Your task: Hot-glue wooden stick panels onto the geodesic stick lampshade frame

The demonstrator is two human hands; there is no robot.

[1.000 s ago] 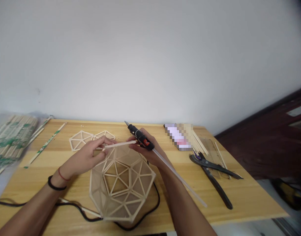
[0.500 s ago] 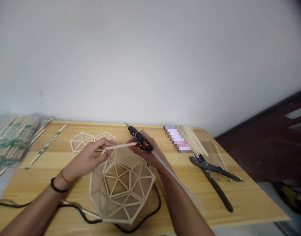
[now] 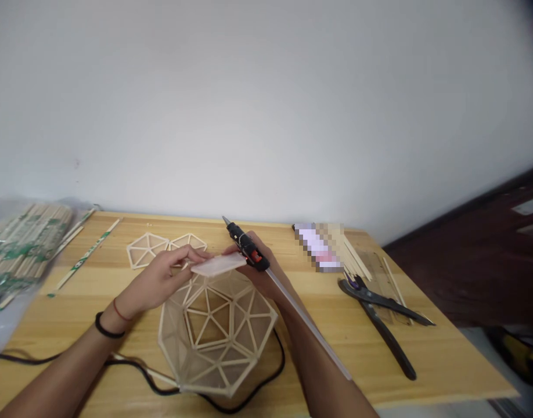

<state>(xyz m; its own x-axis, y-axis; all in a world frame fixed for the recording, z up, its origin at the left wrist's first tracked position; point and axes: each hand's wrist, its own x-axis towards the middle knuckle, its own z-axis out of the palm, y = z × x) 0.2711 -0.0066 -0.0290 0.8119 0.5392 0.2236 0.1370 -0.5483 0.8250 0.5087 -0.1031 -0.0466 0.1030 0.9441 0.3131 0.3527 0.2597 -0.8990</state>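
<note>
Left hand (image 3: 162, 277) pinches the near-left edge of a pale flat panel (image 3: 218, 266) between thumb and fingers, grip narrow, panel tilted with its broad face showing. Right hand (image 3: 258, 280) has its grip closed round a black glue gun (image 3: 250, 248), nozzle pointing up and away to the left; its fingertips appear to meet the panel's right end too, though the gun hides much of that contact. A clear glue stick (image 3: 310, 325) trails from the gun's rear across the right forearm. Panel sits over the far rim of a bowl-shaped stick frame (image 3: 225, 348); cannot tell whether the two touch. Frame rests on the wooden worktop (image 3: 423, 371), black cable (image 3: 144, 380) running beside it. Beyond the left hand, two flat stick frames (image 3: 148, 249) lie side by side. Far left: bagged sticks (image 3: 33, 238) and a single wrapped stick (image 3: 90, 253). Right side: loose sticks (image 3: 357, 258), black-handled cutters (image 3: 382, 301) lying spread, and a pixelated item (image 3: 316, 247). Pale wall (image 3: 266, 110) behind.
</note>
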